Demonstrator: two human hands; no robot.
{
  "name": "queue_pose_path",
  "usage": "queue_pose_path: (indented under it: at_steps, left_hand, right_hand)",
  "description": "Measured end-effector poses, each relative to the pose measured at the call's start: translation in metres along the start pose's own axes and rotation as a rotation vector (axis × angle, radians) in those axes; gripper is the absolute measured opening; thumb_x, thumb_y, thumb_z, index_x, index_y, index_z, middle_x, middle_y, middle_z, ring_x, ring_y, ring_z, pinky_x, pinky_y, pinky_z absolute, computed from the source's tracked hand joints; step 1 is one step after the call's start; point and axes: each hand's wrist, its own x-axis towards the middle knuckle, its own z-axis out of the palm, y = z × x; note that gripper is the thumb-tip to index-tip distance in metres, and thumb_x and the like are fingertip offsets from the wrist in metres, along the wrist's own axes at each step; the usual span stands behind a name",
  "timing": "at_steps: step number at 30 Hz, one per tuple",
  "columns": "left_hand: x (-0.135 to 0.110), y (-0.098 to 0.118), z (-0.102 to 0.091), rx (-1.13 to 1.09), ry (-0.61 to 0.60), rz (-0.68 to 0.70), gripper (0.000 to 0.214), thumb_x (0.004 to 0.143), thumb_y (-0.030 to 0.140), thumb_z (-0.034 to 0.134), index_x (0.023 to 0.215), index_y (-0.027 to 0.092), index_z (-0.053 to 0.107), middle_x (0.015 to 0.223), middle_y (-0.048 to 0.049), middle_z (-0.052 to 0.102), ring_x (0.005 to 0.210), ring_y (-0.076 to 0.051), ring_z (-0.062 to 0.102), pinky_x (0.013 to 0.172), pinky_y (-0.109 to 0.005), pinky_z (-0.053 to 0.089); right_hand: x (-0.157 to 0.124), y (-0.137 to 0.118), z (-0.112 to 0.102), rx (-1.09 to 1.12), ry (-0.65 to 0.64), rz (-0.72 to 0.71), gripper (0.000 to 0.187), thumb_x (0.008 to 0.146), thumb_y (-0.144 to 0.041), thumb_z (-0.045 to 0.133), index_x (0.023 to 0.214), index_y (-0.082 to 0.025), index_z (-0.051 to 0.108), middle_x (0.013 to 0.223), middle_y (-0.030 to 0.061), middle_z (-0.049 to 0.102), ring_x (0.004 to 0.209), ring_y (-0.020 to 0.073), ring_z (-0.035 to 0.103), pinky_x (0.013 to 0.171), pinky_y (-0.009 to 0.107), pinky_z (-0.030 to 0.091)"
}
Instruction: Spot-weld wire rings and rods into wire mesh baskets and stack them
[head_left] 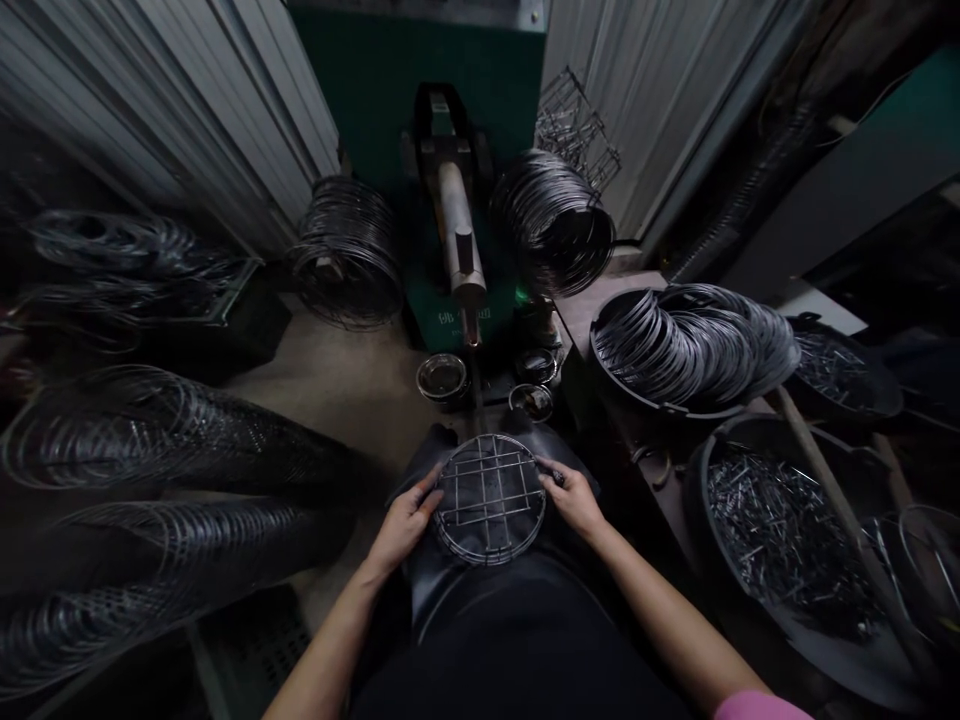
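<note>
Rack (491, 508), round and made of wire, is at 6 o'clock in view, gripped at its 9 o'clock rim by the left hand (411, 515) and at its 3 o'clock rim by the right hand (571, 497). Beyond it, a shallow dish (442, 399) stands at 11 o'clock, a tub (660, 409) of wire rings (690, 345) at 2. Farther, at 12, rises a green machine (459, 220), wire coils (544, 205) flanking it.

The rack (499, 507) lay between your left hand (409, 515) and right hand (574, 497). Ahead stood the machine (459, 235), between two coils (541, 200). On your right, one tub (646, 402) held rings (690, 345); a nearer tub (699, 485) held rods (787, 545).
</note>
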Motion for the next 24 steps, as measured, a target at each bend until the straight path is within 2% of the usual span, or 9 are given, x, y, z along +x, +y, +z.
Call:
queue_pose_path:
  at_steps: [4, 6, 9, 11, 12, 14, 16, 19, 24]
  left_hand:
    - [-0.003, -0.004, 0.002, 0.097, 0.064, 0.057, 0.051, 0.079, 0.045, 0.049, 0.12, 0.016, 0.058, 0.128, -0.0089, 0.057, 0.125, -0.026, 0.044, 0.11, -0.038, 0.029]
    - [-0.006, -0.005, -0.003, 0.158, 0.055, 0.077, 0.051, 0.081, 0.042, 0.047, 0.124, 0.016, 0.055, 0.127, -0.0099, 0.056, 0.123, -0.026, 0.046, 0.109, -0.04, 0.029]
    - [-0.012, -0.005, -0.019, 0.212, -0.133, 0.069, 0.059, 0.079, 0.043, 0.05, 0.133, 0.018, 0.045, 0.139, -0.0082, 0.045, 0.131, -0.026, 0.036, 0.112, -0.04, 0.023]
    - [-0.015, -0.005, -0.027, 0.251, -0.267, 0.065, 0.072, 0.074, 0.046, 0.058, 0.138, 0.022, 0.036, 0.147, -0.0062, 0.033, 0.137, -0.026, 0.024, 0.114, -0.039, 0.018]
    - [-0.017, -0.006, -0.028, 0.281, -0.295, 0.069, 0.08, 0.071, 0.049, 0.062, 0.14, 0.022, 0.032, 0.149, -0.0068, 0.028, 0.137, -0.027, 0.022, 0.114, -0.04, 0.018]
    - [-0.019, -0.008, -0.023, 0.358, -0.257, 0.085, 0.095, 0.064, 0.054, 0.067, 0.143, 0.021, 0.025, 0.148, -0.0107, 0.027, 0.136, -0.03, 0.023, 0.113, -0.044, 0.019]
    - [-0.021, -0.01, -0.012, 0.438, -0.15, 0.104, 0.102, 0.061, 0.057, 0.069, 0.143, 0.019, 0.022, 0.144, -0.0145, 0.031, 0.133, -0.032, 0.028, 0.111, -0.048, 0.022]
    - [-0.023, -0.014, 0.005, 0.537, -0.021, 0.139, 0.106, 0.06, 0.058, 0.07, 0.144, 0.019, 0.019, 0.137, -0.0159, 0.038, 0.128, -0.033, 0.036, 0.106, -0.051, 0.029]
    - [-0.025, -0.014, 0.016, 0.645, 0.047, 0.127, 0.105, 0.059, 0.057, 0.072, 0.142, 0.019, 0.021, 0.132, -0.0163, 0.042, 0.122, -0.035, 0.041, 0.1, -0.051, 0.036]
  right_hand:
    - [-0.003, 0.0, -0.001, -0.004, 0.001, -0.007, 0.039, 0.076, -0.03, 0.056, 0.11, -0.016, 0.066, 0.109, 0.007, 0.069, 0.104, 0.0245, 0.062, 0.096, 0.039, 0.043]
    - [-0.005, -0.002, -0.003, 0.005, -0.021, 0.001, 0.04, 0.074, -0.03, 0.059, 0.112, -0.018, 0.066, 0.108, 0.0057, 0.07, 0.105, 0.0244, 0.061, 0.097, 0.04, 0.042]
    - [-0.01, -0.005, -0.007, 0.039, -0.06, 0.014, 0.044, 0.072, -0.031, 0.063, 0.114, -0.02, 0.065, 0.111, 0.0046, 0.068, 0.107, 0.0244, 0.06, 0.099, 0.04, 0.04]
    - [-0.012, -0.006, -0.008, 0.06, -0.065, 0.02, 0.045, 0.072, -0.032, 0.064, 0.115, -0.019, 0.064, 0.114, 0.0055, 0.067, 0.108, 0.0247, 0.059, 0.101, 0.041, 0.039]
    - [-0.014, -0.006, -0.007, 0.068, -0.06, 0.022, 0.044, 0.073, -0.033, 0.063, 0.115, -0.019, 0.064, 0.115, 0.0059, 0.066, 0.109, 0.0248, 0.059, 0.101, 0.041, 0.038]
    - [-0.015, -0.004, -0.005, 0.079, -0.046, 0.024, 0.044, 0.074, -0.034, 0.062, 0.115, -0.019, 0.064, 0.117, 0.006, 0.066, 0.11, 0.0246, 0.058, 0.102, 0.041, 0.038]
    - [-0.016, 0.0, -0.003, 0.08, -0.03, 0.024, 0.043, 0.075, -0.035, 0.061, 0.115, -0.019, 0.064, 0.118, 0.0052, 0.065, 0.111, 0.0241, 0.058, 0.103, 0.041, 0.037]
    - [-0.017, 0.006, 0.0, 0.075, -0.006, 0.008, 0.043, 0.076, -0.037, 0.06, 0.115, -0.02, 0.064, 0.119, 0.0047, 0.065, 0.113, 0.0238, 0.057, 0.103, 0.04, 0.037]
    - [-0.017, 0.014, 0.003, 0.093, 0.029, -0.019, 0.045, 0.075, -0.04, 0.061, 0.115, -0.021, 0.064, 0.119, 0.005, 0.064, 0.114, 0.0242, 0.056, 0.103, 0.04, 0.037]
